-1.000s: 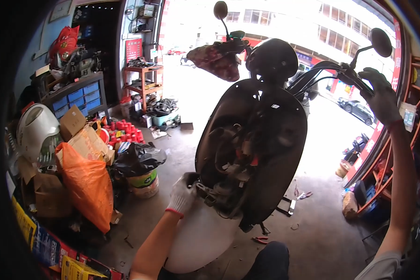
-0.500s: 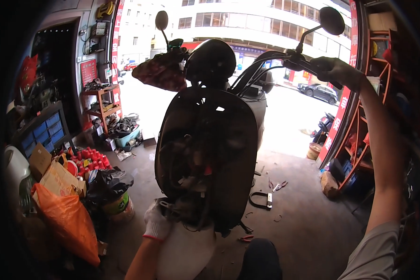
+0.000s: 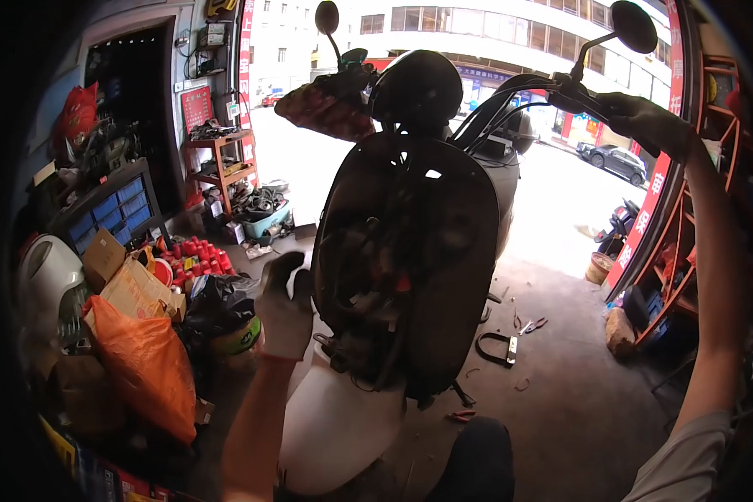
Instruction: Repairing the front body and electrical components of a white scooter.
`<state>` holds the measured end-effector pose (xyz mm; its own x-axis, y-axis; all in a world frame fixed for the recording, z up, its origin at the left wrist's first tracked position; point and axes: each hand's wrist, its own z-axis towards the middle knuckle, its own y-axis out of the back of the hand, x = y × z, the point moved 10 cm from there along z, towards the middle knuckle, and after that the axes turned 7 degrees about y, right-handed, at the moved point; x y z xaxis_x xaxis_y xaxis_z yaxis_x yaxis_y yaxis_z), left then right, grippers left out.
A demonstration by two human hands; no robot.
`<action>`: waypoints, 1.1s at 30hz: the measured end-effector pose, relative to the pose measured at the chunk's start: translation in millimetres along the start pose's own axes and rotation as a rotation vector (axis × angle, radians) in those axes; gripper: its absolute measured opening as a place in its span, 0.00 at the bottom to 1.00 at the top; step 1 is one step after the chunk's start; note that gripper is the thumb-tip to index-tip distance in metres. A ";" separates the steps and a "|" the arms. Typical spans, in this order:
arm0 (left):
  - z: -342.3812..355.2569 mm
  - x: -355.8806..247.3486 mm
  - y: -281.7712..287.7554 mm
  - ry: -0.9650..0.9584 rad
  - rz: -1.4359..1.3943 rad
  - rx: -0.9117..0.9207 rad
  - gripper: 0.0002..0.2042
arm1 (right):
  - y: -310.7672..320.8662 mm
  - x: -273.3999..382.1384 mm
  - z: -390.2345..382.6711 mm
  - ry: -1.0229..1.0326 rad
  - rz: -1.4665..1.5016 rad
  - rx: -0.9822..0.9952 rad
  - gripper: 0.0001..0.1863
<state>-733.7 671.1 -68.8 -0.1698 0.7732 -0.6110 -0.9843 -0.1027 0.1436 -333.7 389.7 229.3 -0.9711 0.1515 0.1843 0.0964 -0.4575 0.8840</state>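
In front of me stands a scooter whose dark front panel [image 3: 460, 276] is opened toward me, with wiring and a dim cavity inside. My right hand [image 3: 648, 124], gloved, is wrapped around the right end of the scooter's handlebar [image 3: 577, 100], below a round mirror [image 3: 634, 27]. Beside the panel's left edge, my left hand [image 3: 286, 309] is raised in a pale glove. Its fingers are curved and apart, with nothing visible between them. Under the panel lies the scooter's pale lower body [image 3: 335, 431].
Pliers [image 3: 534, 325], a U-shaped lock [image 3: 498, 350] and red-handled pliers [image 3: 460, 416] lie on the floor to the right. At left are an orange bag [image 3: 142, 368], cardboard boxes [image 3: 134, 289] and a black bag [image 3: 219, 309]. A shelf [image 3: 711, 192] lines the right wall.
My left hand has come away from the bottom left of the panel and moved up beside its edge, fingers spreading. My right hand stays on the handlebar. The whole view has shifted.
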 end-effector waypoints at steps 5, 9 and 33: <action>41.9 -67.9 -50.4 -0.246 0.150 0.179 0.17 | -1.0 -6.9 16.8 0.051 -0.039 -0.055 0.29; 58.5 -91.5 -85.7 -0.278 0.280 0.213 0.17 | -5.0 -23.9 23.0 0.024 0.097 -0.017 0.33; 66.7 -88.0 -127.1 -0.343 0.499 0.221 0.17 | -18.7 22.4 1.0 0.047 -0.128 -0.080 0.36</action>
<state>-590.5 657.8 18.6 -0.5439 0.8254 -0.1513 -0.7515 -0.3989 0.5255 -357.0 402.5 217.3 -0.9837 0.1728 0.0505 -0.0446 -0.5058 0.8615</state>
